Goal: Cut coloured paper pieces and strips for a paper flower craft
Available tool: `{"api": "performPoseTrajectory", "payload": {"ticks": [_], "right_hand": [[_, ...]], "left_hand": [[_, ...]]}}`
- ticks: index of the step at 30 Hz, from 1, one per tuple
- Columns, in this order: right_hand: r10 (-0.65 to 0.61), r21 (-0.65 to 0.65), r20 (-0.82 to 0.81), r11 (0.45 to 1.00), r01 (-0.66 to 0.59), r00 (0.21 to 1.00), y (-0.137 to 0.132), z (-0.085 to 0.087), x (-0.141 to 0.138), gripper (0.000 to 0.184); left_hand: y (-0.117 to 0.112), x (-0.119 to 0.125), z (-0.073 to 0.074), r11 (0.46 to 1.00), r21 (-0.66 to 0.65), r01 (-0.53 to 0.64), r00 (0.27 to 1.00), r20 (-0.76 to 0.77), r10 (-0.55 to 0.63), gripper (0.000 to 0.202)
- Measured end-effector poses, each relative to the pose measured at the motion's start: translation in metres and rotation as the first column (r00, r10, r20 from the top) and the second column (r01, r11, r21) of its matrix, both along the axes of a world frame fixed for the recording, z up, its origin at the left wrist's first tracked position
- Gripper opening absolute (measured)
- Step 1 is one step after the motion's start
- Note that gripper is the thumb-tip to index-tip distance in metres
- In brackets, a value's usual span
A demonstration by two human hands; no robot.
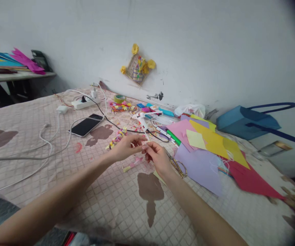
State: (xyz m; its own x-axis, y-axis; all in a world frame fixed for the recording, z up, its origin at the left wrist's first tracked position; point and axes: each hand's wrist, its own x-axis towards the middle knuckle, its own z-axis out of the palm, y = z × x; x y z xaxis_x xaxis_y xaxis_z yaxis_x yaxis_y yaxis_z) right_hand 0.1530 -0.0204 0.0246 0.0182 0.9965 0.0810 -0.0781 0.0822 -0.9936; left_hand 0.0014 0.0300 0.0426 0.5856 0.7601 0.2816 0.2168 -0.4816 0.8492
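Note:
My left hand and my right hand meet above a quilted bedspread. Their fingertips pinch a small pale paper piece, too small to make out in detail. A white hot glue gun lies just beyond the fingers. Gold-handled scissors sit close to my right hand, partly hidden by it. A strip of multicoloured paper bits lies left of my left hand, and pink paper scraps lie below it.
Overlapping lilac, yellow, pink and red paper sheets spread to the right. A black smartphone, white power strip, tangled cables, a tape roll and markers lie around. A blue bag sits at the right.

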Motion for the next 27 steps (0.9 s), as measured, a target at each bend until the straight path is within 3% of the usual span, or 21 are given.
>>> {"api": "performPoseTrajectory", "payload": {"ticks": [2, 4, 9, 14, 15, 19, 21, 27], "right_hand": [[0.03, 0.007, 0.047, 1.0, -0.031, 0.998, 0.0, 0.0, 0.0, 0.02], [0.049, 0.013, 0.074, 0.999, -0.05, 0.996, 0.0, -0.001, 0.0, 0.02], [0.01, 0.015, 0.076, 1.0, -0.011, 0.997, 0.0, -0.006, 0.001, 0.016], [-0.014, 0.02, 0.101, 1.0, 0.012, 0.995, 0.002, -0.007, 0.002, 0.015], [-0.018, 0.02, 0.098, 1.0, 0.017, 0.995, 0.003, -0.007, 0.002, 0.015], [-0.023, 0.003, 0.075, 1.0, 0.023, 0.997, 0.003, -0.006, 0.003, 0.016], [-0.022, -0.018, 0.071, 1.0, 0.023, 0.997, 0.003, -0.006, 0.003, 0.017], [-0.021, -0.028, 0.028, 0.999, 0.022, 0.999, 0.002, -0.005, 0.005, 0.019]], "left_hand": [[0.001, 0.003, 0.0, 1.0, 0.012, 0.003, 1.0, 0.021, -0.004, 0.025], [0.003, 0.006, -0.002, 0.998, 0.013, -0.064, 0.997, 0.053, 0.063, 0.02], [0.004, 0.004, -0.01, 0.977, 0.012, -0.215, 0.976, 0.044, 0.214, 0.025], [0.019, -0.014, 0.002, 0.994, 0.054, -0.095, 0.993, -0.068, 0.099, 0.025], [0.026, -0.02, 0.006, 0.987, 0.079, -0.137, 0.987, -0.068, 0.143, 0.025], [0.064, -0.042, 0.013, 0.877, 0.229, -0.421, 0.866, -0.186, 0.464, 0.021], [0.079, -0.048, 0.011, 0.866, 0.272, -0.419, 0.791, -0.358, 0.496, 0.024], [0.094, -0.04, -0.002, 0.868, 0.264, -0.42, 0.707, -0.505, 0.495, 0.042]]}}
